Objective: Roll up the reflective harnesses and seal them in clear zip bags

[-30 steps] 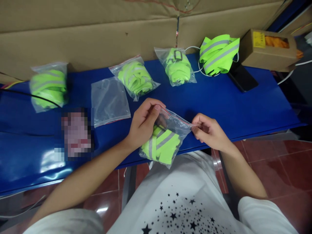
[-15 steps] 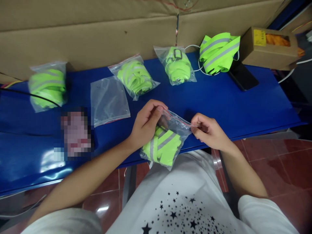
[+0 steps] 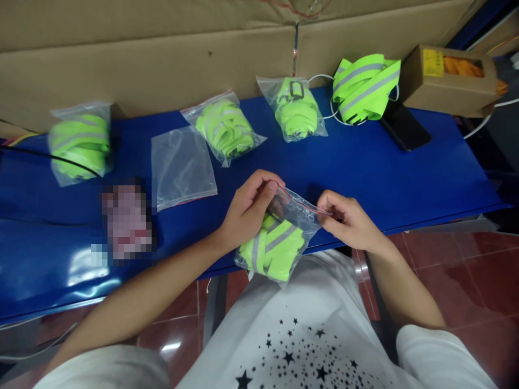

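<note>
A clear zip-lock bag (image 3: 302, 216) with a red seal line hangs between my hands at the table's front edge. Inside it lies a bundled neon-yellow reflective strap (image 3: 278, 248) with grey stripes. My left hand (image 3: 253, 208) pinches the left end of the bag's top, thumb uppermost. At the right end of the seal, the thumb and fingers of my right hand (image 3: 344, 219) are closed on the bag's corner. Left of my left hand, a flat zip-lock bag (image 3: 184, 167) lies on the blue table (image 3: 365, 178).
Bagged strap bundles (image 3: 225, 129) stand along the back, with another bagged bundle (image 3: 80, 143) at far left. A loose reflective strap (image 3: 365, 89) sits by a black phone (image 3: 407, 127) and a cardboard box (image 3: 448, 81). A blurred-out item (image 3: 127, 221) lies left.
Both hands and the held bag have shifted slightly down and to the right. My right fingers now sit a little farther over the bag's corner. The other things stay put.
</note>
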Available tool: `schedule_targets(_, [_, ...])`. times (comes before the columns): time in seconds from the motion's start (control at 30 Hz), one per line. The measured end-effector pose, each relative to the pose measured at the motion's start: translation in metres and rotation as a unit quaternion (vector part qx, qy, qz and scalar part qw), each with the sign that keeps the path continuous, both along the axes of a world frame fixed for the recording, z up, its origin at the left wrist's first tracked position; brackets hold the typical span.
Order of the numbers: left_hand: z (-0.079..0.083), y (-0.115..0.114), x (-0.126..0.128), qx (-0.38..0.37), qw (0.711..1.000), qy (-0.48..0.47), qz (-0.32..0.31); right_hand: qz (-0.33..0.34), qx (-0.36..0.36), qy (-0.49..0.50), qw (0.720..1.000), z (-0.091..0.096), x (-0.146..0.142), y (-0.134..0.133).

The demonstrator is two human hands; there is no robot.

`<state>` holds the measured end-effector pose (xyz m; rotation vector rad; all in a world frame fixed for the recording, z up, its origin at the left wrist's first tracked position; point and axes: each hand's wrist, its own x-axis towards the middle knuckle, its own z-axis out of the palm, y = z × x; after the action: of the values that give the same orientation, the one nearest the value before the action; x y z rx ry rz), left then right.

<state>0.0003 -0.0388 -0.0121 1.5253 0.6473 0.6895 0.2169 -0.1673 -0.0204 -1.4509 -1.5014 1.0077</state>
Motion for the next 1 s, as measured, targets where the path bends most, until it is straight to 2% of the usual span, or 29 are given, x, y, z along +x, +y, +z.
schedule_targets(0.27, [0.0030,-0.0025,-0.0002,0.044,0.999,0.025,-0.008,0.010,-0.005,0.011,1.000,0.0010,-0.0011,0.0001])
schedule_targets(0.5, [-0.0005,-0.0027,-0.0030,0.058,0.998,0.038,-0.008,0.012,-0.009,0.008,1.000,0.0015,-0.0010,0.0000])
schedule_targets(0.77, [0.0021,-0.0055,-0.0024,0.063,0.996,0.036,-0.061,0.020,-0.008,-0.011,1.000,0.0034,-0.0024,-0.0001])
schedule_targets(1.0, [0.0013,-0.0048,-0.0030,0.119,0.989,0.043,-0.081,0.039,-0.007,-0.007,0.999,0.0044,-0.0025,0.0005])
